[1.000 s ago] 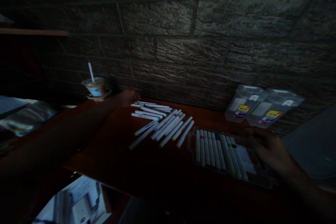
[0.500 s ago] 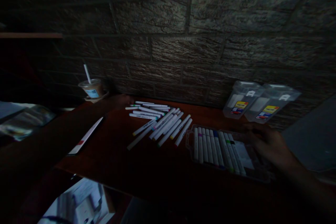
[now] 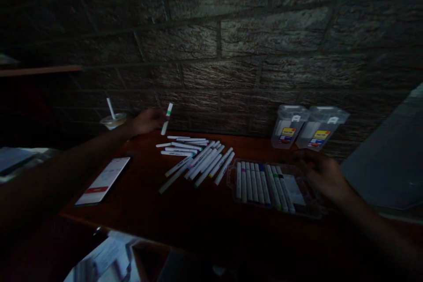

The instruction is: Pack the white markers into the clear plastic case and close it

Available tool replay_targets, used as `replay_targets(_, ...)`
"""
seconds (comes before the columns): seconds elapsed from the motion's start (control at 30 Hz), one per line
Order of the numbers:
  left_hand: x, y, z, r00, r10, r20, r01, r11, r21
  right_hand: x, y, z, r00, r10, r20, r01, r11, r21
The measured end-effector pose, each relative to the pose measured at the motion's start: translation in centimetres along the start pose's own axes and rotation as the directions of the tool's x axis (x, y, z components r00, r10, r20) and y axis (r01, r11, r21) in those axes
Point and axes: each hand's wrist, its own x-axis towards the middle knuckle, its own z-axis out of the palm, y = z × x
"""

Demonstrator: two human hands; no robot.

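Note:
My left hand [image 3: 149,121] is closed around a white marker [image 3: 167,119] with a green band, raised and tilted above the back of the table. Just below it, a loose pile of white markers [image 3: 201,161] with variously coloured ends lies on the brown table [image 3: 132,218]. To the right, a clear plastic case [image 3: 310,211] holds a row of white markers [image 3: 254,183] and a pale paper piece [image 3: 295,188]. My right hand [image 3: 322,174] grips the case's right side with curled fingers; shadow partly hides their tips.
Two clear lidded containers [image 3: 287,128] with yellow labels stand at the back right by the brick wall [image 3: 231,75]. At the left are a phone [image 3: 104,180] with its screen lit and a drink cup [image 3: 114,120] with a straw, partly behind my left arm.
My left hand has lifted a marker with a green band from the pile's back left. The phone has come fully into view from behind my arm. My right hand stays at the case.

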Motion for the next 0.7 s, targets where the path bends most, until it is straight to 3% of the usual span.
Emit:
replay_targets(0.1, -1.6, 3.3, 5.1, 0.995, 0.012, 0.102, 0.012, 0.974, -0.226, -0.1, -2.5, 0.4, 0.998, -0.050, -0.031, 0.051, 0.997, 0.050)
replay_targets(0.23, -4.9, 6.7, 12.9, 0.976, 0.068, 0.209, 0.037, 0.888, -0.459, -0.2, -8.0, 1.7, 0.983, -0.146, 0.107, 0.115, 0.961, 0.252)
replay_targets(0.37, -7.7, 7.8, 18.5, 0.952, 0.078, 0.297, 0.159, 0.702, -0.694, -0.3, -12.5, 4.6, 0.958, -0.090, 0.272, -0.044, 0.892, 0.450)
replay_targets(0.43, -8.7, 7.4, 20.3, 0.960, 0.084, 0.268, 0.149, 0.657, -0.739, -0.5, -13.5, 6.1, 0.951, -0.088, 0.298, -0.094, 0.834, 0.544)
replay_targets(0.57, -9.9, 5.8, 22.4, 0.977, 0.051, 0.207, 0.133, 0.611, -0.780, -1.3, -13.5, 7.2, 0.972, -0.122, 0.202, -0.030, 0.785, 0.619)
replay_targets(0.7, -10.5, 5.0, 22.0, 0.966, 0.059, 0.252, 0.156, 0.643, -0.750, -1.7, -12.3, 5.6, 0.950, 0.078, 0.301, -0.243, 0.793, 0.559)
